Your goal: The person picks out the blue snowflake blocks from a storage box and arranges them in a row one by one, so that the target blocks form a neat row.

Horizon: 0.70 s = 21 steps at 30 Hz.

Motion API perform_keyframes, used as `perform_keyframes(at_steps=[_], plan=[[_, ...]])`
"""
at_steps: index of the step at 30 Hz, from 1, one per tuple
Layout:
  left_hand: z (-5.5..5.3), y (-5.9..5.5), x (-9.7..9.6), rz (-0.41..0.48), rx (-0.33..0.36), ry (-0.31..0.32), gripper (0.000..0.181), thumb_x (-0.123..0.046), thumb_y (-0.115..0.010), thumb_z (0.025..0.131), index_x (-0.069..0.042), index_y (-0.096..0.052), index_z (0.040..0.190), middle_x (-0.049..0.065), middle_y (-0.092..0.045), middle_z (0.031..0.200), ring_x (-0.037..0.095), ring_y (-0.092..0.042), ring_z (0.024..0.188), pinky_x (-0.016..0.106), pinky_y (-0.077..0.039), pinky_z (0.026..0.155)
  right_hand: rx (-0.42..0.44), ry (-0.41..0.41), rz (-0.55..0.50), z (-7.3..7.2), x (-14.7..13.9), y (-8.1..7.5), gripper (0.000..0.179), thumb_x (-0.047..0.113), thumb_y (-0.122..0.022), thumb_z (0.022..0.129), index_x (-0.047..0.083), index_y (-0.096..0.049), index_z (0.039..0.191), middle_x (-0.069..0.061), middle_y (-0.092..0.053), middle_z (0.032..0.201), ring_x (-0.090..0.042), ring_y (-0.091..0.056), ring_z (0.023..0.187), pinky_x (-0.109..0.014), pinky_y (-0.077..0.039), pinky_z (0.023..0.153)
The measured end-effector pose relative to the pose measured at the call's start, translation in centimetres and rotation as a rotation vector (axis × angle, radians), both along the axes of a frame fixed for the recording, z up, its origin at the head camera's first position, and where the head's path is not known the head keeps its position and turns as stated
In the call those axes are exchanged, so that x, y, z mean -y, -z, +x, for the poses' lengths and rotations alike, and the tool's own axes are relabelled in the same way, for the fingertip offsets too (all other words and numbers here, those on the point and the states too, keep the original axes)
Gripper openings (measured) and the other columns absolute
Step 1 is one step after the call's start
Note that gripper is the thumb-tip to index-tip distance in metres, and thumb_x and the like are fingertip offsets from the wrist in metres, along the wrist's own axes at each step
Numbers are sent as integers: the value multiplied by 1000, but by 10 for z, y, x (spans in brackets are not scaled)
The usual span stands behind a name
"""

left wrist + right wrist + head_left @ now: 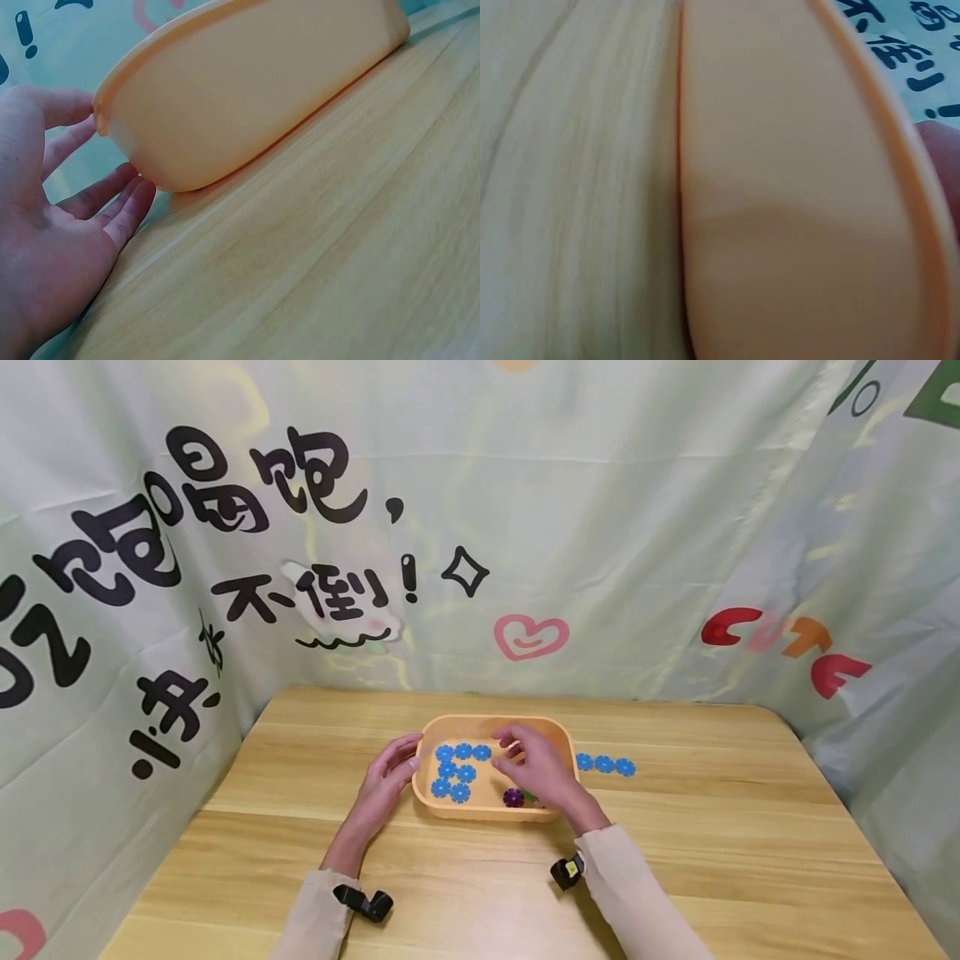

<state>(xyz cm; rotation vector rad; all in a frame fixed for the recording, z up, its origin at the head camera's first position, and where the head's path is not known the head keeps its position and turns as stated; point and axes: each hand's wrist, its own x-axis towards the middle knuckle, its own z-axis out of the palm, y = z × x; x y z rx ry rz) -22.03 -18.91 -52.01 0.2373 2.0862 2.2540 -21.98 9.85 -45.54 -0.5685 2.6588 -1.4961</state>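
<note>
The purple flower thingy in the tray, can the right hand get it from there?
Probably yes: the right hand hovers over the tray, and nothing seems to cover the purple piece near its front wall.

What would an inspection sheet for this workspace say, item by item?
Surface: wood-grain table.
Job's things: orange tray holding blue discs and a purple disc; three outer discs, also blue, lie in a row on the table to its right.
Clutter: nothing seen.
Hands: left hand touches the tray's left end; right hand is over the tray.
Cables: nothing seen.
Surroundings: printed curtain behind and at both sides.
</note>
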Motion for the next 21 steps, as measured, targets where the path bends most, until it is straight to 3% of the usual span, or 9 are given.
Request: perform_keyframes(at_steps=[12,21], plan=[[1,-2,-1,3,13,8,45,-22,-62,103,-12,-53,146,13,-48,150,30,-45,139,30,-49,104,33,-39,120,-24,17,10,36,2,-72,93,1,-65,129,-15,-64,122,-31,-61,109,-43,-56,91],[1,-2,-1,-24,-10,-7,42,-23,-62,103,-15,-55,144,11,-51,148,29,-46,139,29,-50,103,84,-80,133,-26,21,17,35,4,-68,96,1,-64,131,-14,-60,134,-34,-56,126,-47,-49,105]])
